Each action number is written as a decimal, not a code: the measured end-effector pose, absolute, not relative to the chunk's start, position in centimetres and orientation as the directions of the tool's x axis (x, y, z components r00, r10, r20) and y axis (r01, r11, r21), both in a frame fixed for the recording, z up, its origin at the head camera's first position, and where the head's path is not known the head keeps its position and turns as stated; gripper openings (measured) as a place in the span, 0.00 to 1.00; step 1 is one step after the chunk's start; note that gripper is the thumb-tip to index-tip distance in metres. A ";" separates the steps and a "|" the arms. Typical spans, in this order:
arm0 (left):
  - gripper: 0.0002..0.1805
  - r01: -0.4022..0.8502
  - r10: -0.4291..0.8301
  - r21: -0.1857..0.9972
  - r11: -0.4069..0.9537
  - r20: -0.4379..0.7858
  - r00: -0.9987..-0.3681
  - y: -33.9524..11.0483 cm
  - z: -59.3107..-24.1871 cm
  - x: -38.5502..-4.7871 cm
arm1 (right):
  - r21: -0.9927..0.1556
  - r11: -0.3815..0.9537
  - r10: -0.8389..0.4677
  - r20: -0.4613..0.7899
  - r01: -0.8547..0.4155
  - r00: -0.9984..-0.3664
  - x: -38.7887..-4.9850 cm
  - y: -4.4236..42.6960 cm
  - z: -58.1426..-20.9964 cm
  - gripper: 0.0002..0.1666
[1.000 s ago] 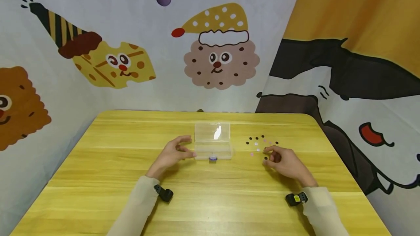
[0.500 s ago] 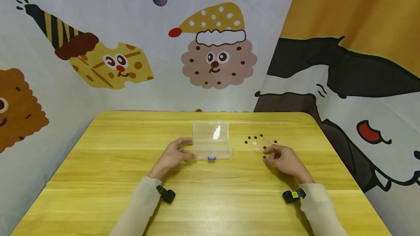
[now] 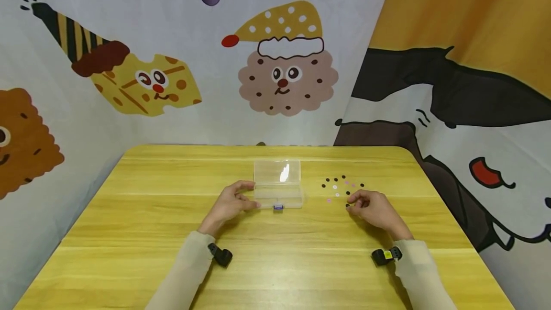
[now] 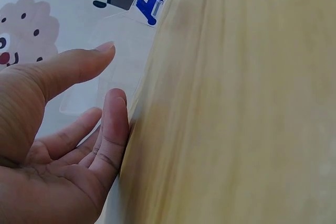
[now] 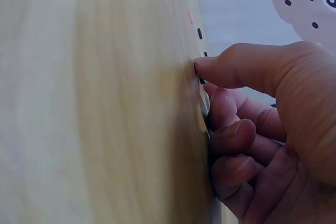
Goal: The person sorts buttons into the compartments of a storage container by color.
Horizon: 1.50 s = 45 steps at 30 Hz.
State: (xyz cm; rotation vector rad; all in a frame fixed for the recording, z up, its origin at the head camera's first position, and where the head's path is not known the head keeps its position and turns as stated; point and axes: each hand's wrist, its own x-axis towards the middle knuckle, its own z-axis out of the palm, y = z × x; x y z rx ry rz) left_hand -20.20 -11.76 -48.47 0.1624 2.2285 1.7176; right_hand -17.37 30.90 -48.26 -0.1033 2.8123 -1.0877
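At three o'clock from the left hand (image 3: 228, 203), head view, stands an open, clear plastic box (image 3: 290, 203); small black, pink and white round discs (image 3: 337, 194) lie at ten o'clock from the right hand (image 3: 373, 209). Left wrist: thumb and fingers loosely apart. Right wrist: whether it pinches a disc, I cannot tell.

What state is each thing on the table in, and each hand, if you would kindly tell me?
Clear box, open
Lid, swung back
Blue latch, unfastened
Black discs, loose on the table to the box's right
White discs, loose among them
Pink discs, loose among them
Left hand, relaxed, thumb at the box's front left corner
Right hand, fingers curled beside a black disc; whether it is gripped, I cannot tell
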 end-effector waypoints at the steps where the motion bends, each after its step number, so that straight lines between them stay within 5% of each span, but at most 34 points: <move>1: 0.37 -0.106 0.282 0.957 0.271 -0.185 -0.942 -11.7 -48.5 -20.2 | -0.675 0.738 -0.108 -0.093 -0.017 -0.990 -17.4 30.9 -48.3 0.11; 45: 0.37 -0.078 0.260 0.935 0.345 -0.175 -0.950 -11.3 -48.5 -20.2 | -0.654 0.757 -0.103 -0.087 -0.021 -0.991 -17.3 30.7 -47.9 0.04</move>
